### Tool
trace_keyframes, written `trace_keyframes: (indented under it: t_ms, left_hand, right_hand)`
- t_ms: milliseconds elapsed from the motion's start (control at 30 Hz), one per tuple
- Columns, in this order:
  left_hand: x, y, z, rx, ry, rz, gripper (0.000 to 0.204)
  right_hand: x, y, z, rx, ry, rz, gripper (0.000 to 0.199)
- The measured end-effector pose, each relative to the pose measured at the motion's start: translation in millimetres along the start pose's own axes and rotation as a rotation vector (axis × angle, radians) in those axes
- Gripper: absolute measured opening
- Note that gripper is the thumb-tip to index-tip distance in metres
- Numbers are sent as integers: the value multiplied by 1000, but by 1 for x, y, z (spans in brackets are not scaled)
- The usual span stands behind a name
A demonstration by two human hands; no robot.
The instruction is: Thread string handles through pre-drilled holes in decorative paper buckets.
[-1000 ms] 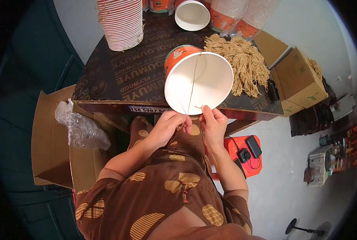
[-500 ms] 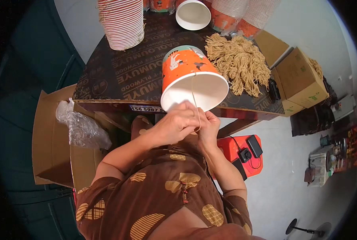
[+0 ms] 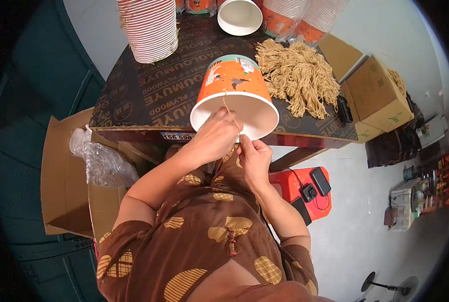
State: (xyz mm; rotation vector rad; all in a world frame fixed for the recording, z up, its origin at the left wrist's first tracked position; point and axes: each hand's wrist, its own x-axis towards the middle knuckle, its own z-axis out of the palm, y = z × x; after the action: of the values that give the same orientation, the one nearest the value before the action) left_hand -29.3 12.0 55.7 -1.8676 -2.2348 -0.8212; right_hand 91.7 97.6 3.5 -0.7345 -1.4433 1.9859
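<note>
the orange paper bucket (image 3: 233, 88) is lying tipped at the near edge of the dark table (image 3: 149, 85), its white open mouth facing the person and its long axis running away from them, base toward the far side. both hands are sitting just at the near rim of that mouth; the left hand (image 3: 212, 137) is curling closed over the rim and pinching a thin tan string (image 3: 228, 108) that is running up across the bucket wall, while the right hand (image 3: 252, 153) is sitting just below the rim with fingertips closed on the string's lower end. neither hand is nearer by much; both are touching or nearly touching the bucket. beyond the bucket to the right, a heap of tan cords (image 3: 300, 75) is lying on the table. beyond it to the left, a tall stack of white-and-red cups (image 3: 149, 27) is standing. right of the bucket, off the table, brown cardboard boxes (image 3: 378, 98) are sitting with small green marks. left of the bucket, an open carton (image 3: 66, 176) is holding crumpled clear plastic (image 3: 101, 161). a small white label strip (image 3: 176, 136) is showing on the table edge below the bucket.
</note>
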Motion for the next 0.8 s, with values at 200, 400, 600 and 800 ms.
trace_keyframes:
  t_ms: [200, 400, 600, 800]
  left_hand:
    - [9, -9, -1, -68, 7, 31, 6]
    - [17, -7, -12, -109, -81, 56, 8]
    - [26, -13, -3, -114, 2, 27, 10]
    - [23, -15, 6, -207, 31, -63, 11]
  right_hand:
    - [3, -9, 3, 53, -16, 28, 31]
    - [5, -21, 7, 59, -19, -6, 30]
    - [19, -34, 6, 34, -52, 71, 29]
    - [20, -38, -16, -181, -116, 132, 27]
